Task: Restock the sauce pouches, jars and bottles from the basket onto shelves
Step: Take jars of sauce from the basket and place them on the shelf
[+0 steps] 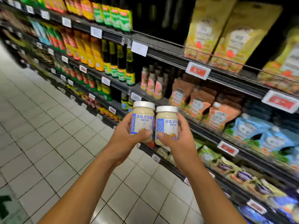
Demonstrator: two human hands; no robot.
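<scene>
Each hand grips an upright white-lidded jar, left hand (127, 135) on left jar (142, 121), right hand (176, 139) on right jar (166, 125); shelves (210, 131) lie just beyond, rightward.

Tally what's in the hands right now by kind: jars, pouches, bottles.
White-lidded clear jars of pale sauce with blue labels: 2 (left jar gripped by the left hand, right jar gripped by the right hand)
Pouches held: 0
Bottles held: 0
Total held: 2
</scene>
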